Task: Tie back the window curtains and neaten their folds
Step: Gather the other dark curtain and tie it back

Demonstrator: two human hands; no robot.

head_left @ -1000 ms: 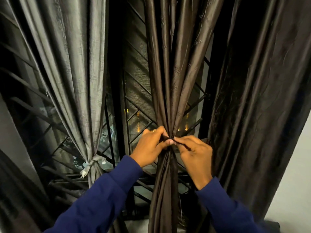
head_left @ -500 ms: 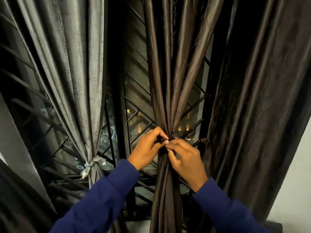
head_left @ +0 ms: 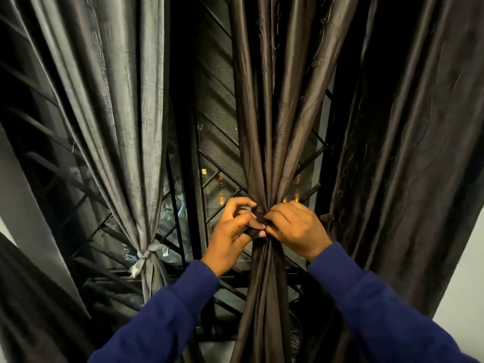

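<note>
Both hands, left hand (head_left: 233, 231) and right hand (head_left: 293, 227), are pinched on the dark tie (head_left: 258, 222); brown curtain (head_left: 264, 142) judged soft, slippery, best gripped at the cinch.

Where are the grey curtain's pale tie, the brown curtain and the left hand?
pale tie (head_left: 146, 254), head view, its knot.
brown curtain (head_left: 264, 142), head view, gathered folds above the hands.
left hand (head_left: 230, 231), head view, its back.

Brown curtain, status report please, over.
Left hand and right hand both pinching the dark tie on the brown curtain. Knot unfinished. Grey curtain already tied. Nothing blocking.
</note>
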